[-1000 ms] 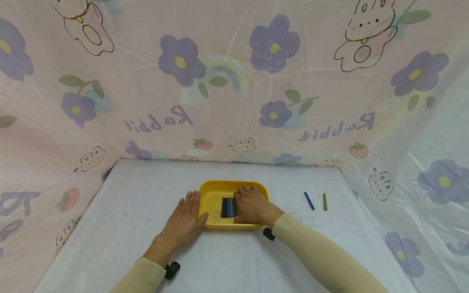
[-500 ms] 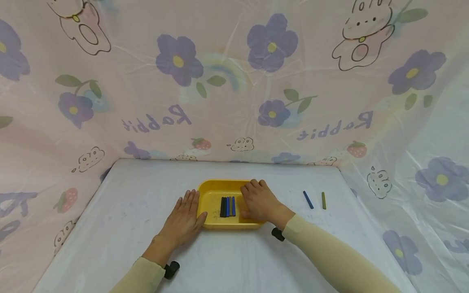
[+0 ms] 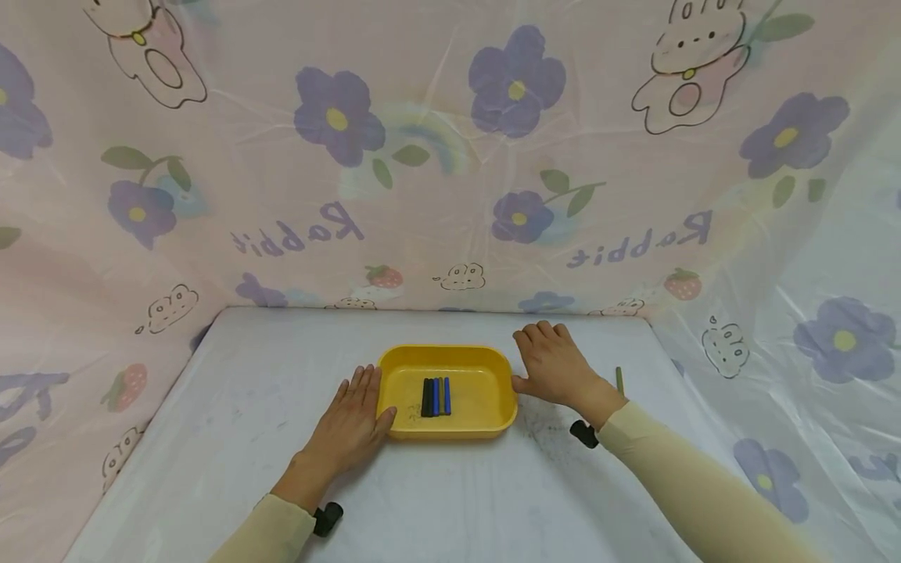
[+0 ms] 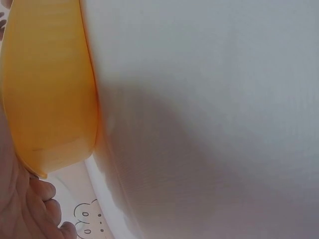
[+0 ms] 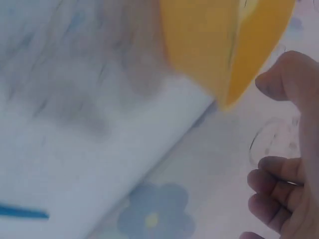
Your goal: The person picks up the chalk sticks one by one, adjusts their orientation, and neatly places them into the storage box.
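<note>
Neither hand is really gripping anything: the left hand (image 3: 352,423) lies flat with fingers straight and together on the bench (image 3: 232,407), its thumb and fingertips right up against the left wall of the yellow tray (image 3: 479,387). Right hand (image 3: 554,363) is spread loosely over the bench just beside the tray's right end, fingers relaxed and slightly bent, thumb pointing at the tray rim (can't tell from the head view whether the thumb actually touches it). Its grip holds nothing.

That tray sits about mid-bench, between the two hands. Inside it, a little bunch of short sticks (image 3: 436,396) (crayons or pastels, I'd guess, black and blue ones) lies side by side, touching each other, all running front to back, left of the tray's middle.

Left wrist view shows the tray's outer wall (image 4: 50,89) close up, with fingertips (image 4: 40,191) just under its corner. Right wrist view is blurry, but you get the tray's end (image 5: 224,45) with the thumb (image 5: 279,74) near it and a blue stick (image 5: 22,212) lying on the bench well apart from the tray.

Behind the right wrist in the head view, an olive-green stick (image 3: 620,379) pokes out on the bench. Both arms wear beige sleeves (image 3: 704,493). A pink sheet with purple flowers and rabbits (image 3: 450,156) hangs all round the bench.
</note>
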`<state>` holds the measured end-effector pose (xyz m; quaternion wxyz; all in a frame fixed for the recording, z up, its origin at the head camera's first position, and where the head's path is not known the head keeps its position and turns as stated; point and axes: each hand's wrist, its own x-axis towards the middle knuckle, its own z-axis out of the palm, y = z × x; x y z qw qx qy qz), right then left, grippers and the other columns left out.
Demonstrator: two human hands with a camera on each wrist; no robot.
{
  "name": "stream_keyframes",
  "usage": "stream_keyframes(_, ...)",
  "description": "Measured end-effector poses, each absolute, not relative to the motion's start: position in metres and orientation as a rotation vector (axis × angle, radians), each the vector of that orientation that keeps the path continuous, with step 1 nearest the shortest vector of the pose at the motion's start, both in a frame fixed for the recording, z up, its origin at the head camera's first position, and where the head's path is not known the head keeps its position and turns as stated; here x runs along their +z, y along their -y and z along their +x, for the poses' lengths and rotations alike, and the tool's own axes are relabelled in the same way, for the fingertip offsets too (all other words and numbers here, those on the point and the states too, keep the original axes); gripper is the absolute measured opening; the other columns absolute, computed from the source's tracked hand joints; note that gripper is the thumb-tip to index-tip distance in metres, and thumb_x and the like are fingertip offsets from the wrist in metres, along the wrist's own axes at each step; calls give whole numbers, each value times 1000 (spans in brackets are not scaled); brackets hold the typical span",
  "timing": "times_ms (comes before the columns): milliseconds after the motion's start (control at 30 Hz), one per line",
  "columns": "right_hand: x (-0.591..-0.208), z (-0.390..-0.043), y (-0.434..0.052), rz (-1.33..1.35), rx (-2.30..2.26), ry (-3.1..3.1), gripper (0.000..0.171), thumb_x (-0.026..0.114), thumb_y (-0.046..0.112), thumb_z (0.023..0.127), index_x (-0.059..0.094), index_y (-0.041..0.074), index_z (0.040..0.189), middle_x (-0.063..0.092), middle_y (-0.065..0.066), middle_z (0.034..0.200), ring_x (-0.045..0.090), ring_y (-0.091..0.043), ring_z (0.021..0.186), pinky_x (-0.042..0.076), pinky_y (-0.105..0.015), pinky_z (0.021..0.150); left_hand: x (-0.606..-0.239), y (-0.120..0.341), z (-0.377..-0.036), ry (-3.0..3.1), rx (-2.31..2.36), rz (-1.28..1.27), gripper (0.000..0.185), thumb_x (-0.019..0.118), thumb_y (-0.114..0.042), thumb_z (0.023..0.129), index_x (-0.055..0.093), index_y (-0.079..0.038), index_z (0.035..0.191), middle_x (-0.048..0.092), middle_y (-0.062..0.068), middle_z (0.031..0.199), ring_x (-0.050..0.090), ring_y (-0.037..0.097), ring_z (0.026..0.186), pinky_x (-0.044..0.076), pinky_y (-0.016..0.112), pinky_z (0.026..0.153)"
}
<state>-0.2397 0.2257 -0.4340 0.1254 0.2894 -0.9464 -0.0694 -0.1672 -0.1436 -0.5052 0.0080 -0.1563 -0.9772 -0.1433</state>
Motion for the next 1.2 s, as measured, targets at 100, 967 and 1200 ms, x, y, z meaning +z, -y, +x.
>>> stream_keyframes(100,-431,-242,-245,824,-209,2722,66,82,48,83,63,0,123,65,-15,113,51,-32,96,43,-47,84,-506,143,-167,3055,-453,-488,79,46,-44,112,20,7,165,25,26,172,22,42,161,20,58,131)
stream_keyframes(967,-461,-242,-369,737,-438,2973,74,91,40,78,60,0,132,63,-18,129,57,-41,118,48,-60,92,-508,145,-166,3053,-485,-479,79,46,-45,112,18,7,165,26,26,171,21,42,161,20,58,131)
stream_keyframes(1200,-473,-246,-376,737,-457,3018,76,89,38,77,59,-1,135,63,-19,130,57,-42,120,49,-60,93,-508,144,-167,3057,-490,-480,80,46,-45,112,18,7,166,25,26,172,21,42,161,19,58,131)
